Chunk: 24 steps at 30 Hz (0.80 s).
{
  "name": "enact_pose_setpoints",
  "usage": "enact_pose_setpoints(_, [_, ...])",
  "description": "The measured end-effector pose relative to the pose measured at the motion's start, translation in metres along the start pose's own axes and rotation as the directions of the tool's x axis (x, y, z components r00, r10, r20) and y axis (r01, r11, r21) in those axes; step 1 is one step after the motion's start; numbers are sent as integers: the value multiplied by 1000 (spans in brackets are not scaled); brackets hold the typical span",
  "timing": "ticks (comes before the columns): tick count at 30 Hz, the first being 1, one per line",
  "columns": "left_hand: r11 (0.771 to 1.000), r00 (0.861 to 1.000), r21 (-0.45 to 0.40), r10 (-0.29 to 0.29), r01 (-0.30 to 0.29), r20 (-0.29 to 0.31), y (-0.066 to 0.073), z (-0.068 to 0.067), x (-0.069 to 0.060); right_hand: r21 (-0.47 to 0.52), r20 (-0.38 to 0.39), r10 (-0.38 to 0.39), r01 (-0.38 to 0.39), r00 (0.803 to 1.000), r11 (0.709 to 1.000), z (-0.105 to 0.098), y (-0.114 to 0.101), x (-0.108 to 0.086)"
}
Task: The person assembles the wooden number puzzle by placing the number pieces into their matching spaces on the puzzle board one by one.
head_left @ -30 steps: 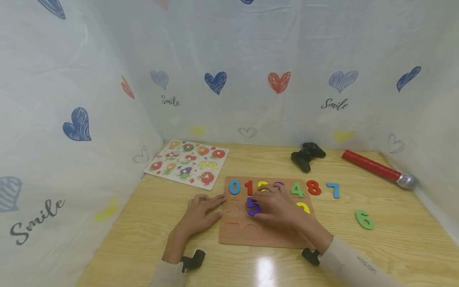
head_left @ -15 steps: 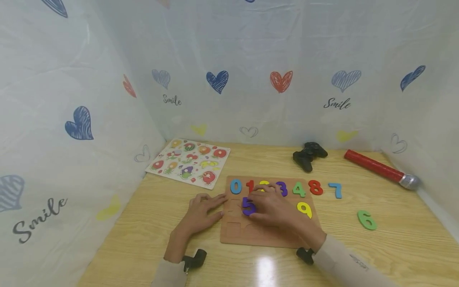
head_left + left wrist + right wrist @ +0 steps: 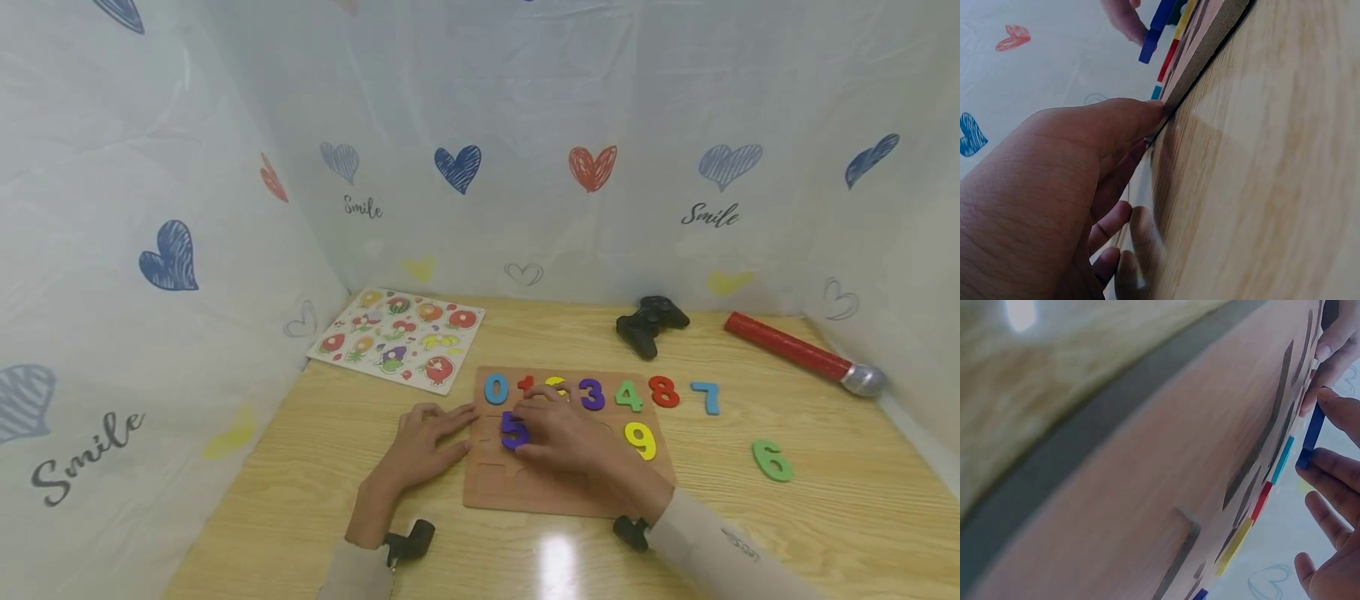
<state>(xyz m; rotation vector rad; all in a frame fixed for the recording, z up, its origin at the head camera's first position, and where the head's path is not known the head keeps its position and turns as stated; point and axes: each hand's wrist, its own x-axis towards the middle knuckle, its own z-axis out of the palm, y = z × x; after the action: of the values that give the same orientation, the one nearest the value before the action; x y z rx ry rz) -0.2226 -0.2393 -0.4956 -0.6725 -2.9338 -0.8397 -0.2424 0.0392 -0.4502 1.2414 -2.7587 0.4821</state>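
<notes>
The right hand (image 3: 566, 433) pinches a purple number 5 (image 3: 513, 432) by its edges between thumb and fingers, over the left part of a brown number board (image 3: 525, 498). In the right wrist view the purple piece (image 3: 1313, 432) is tilted and raised off the board (image 3: 1147, 456). The left hand (image 3: 422, 448) rests at the board's left edge, thumb and index finger touching it; the left wrist view shows this hand (image 3: 1066, 169) with its other fingers loosely bent. Blue 0 (image 3: 496, 389), purple 3 (image 3: 592, 395), green 4 (image 3: 628, 396) and yellow 9 (image 3: 641, 441) lie on the board.
Red 8 (image 3: 663, 392) lies across the board's upper right edge. Blue 7 (image 3: 706, 397) and green 6 (image 3: 772, 461) are on the table to the right. Behind are a fruit board (image 3: 397, 339), a black game controller (image 3: 651, 326) and a red toy microphone (image 3: 795, 347).
The right hand has moved left with the purple 5, uncovering the purple 3 and yellow 9. The left hand has stayed at the board's edge. The head view has shifted slightly.
</notes>
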Motion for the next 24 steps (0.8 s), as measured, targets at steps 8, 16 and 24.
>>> enact_pose_setpoints(8, [1000,1000,7,6,-6,-5,0,0,1,7,18,35,-35,999,999,6,-2,5])
enact_pose_setpoints(16, [1000,1000,10,15,-15,-11,-1,0,1,14,18,19,-19,1000,1000,8,-6,12])
enact_pose_setpoints(24, [1000,1000,1,0,0,2,-2,2,1,15,33,-17,17,999,1000,12,-7,17])
